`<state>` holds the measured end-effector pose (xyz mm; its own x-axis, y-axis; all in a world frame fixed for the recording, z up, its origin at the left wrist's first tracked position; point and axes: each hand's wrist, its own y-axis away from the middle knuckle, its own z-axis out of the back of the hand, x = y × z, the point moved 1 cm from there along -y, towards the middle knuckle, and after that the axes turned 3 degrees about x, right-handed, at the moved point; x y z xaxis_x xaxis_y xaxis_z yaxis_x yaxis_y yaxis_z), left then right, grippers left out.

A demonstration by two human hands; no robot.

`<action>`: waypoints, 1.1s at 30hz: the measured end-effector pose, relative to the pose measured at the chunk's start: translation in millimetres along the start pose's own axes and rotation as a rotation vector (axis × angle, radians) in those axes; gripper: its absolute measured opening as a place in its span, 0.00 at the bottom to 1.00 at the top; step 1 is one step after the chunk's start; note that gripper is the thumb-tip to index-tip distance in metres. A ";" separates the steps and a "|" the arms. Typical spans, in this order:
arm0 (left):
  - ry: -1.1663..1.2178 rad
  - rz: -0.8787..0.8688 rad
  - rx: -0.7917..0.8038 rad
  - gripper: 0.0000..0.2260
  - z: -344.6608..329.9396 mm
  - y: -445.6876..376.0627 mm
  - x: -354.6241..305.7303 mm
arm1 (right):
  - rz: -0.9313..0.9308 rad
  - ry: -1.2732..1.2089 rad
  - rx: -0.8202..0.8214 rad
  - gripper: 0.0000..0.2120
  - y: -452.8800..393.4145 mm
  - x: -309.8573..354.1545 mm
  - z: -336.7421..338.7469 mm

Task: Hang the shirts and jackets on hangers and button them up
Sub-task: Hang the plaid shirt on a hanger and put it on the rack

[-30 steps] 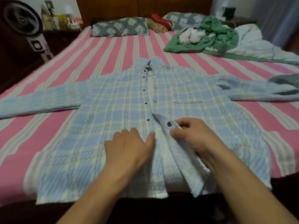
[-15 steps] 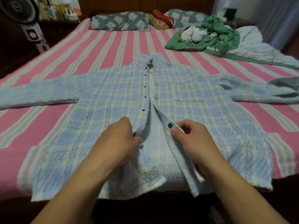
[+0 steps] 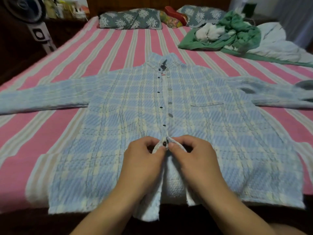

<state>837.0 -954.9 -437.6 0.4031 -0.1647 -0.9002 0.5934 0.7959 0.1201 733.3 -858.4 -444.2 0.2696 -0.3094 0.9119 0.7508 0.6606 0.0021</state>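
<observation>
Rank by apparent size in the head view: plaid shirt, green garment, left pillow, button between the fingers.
1. plaid shirt, spans nearly the full frame
2. green garment and left pillow: look alike, both far back, not ranked
3. button, tiny

Bare striped bedspread (image 3: 118,48) beyond the collar; clothes heap (image 3: 237,34) far right.

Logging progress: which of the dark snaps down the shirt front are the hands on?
The lowest one, pinched between left hand and right hand. The other dark snaps, such as the next one up, sit untouched along the placket.
</observation>
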 end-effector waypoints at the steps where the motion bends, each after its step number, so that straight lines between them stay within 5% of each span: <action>1: 0.012 -0.002 0.005 0.04 -0.2 0.1 0.2 | 0.007 0.010 0.005 0.04 0.2 0.0 0.8; 27: 0.158 0.143 0.039 0.07 -1.5 11.5 -3.0 | 0.279 0.295 -0.110 0.07 18.4 -18.9 -24.6; 30: 0.043 0.069 0.091 0.08 3.3 7.3 -3.9 | 0.260 0.318 -0.047 0.08 12.4 -16.7 -19.8; 33: -0.380 -0.084 0.231 0.11 12.2 2.3 -7.2 | 0.209 0.444 0.079 0.09 0.3 -4.4 0.5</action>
<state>843.9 -958.9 -425.7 0.5484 -0.4597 -0.6985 0.7577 0.6267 0.1823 732.0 -856.5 -448.0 0.6530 -0.4152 0.6334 0.6100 0.7841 -0.1148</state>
